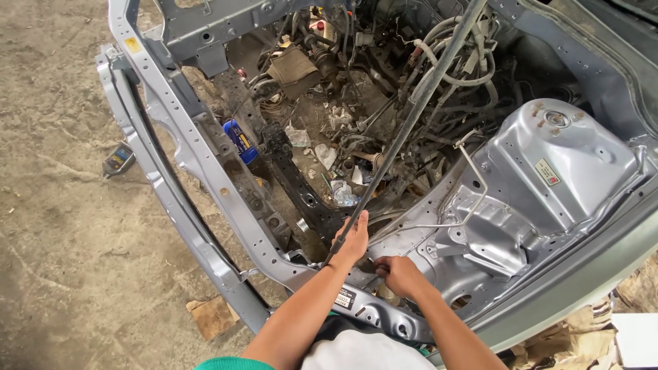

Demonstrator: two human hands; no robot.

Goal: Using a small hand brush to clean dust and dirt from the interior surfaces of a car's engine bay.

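Slanting up from the lower middle of the view to the top edge, one long grey prop rod (418, 103) crosses the stripped engine bay, and its lower end sits inside the left hand (351, 244), which is closed round it with the thumb laid along the shaft. The right hand (399, 275) lies just beside and below, curled on something small and dark at the foot of the rod; what it pinches is too hidden to tell. Both hands rest over the grey front frame rail (205, 171), one bent metal band that runs from the upper left round to the person's body. Past the rod, one thin bare metal pipe (473, 171) bends over the grey inner wing panel (569, 164) on the right. One blue can (240, 141) stands by the black cross member (295, 181) deep in the bay, among loose hoses and wires. Outside the frame, one piece of cardboard (211, 316) lies on the dirt floor.
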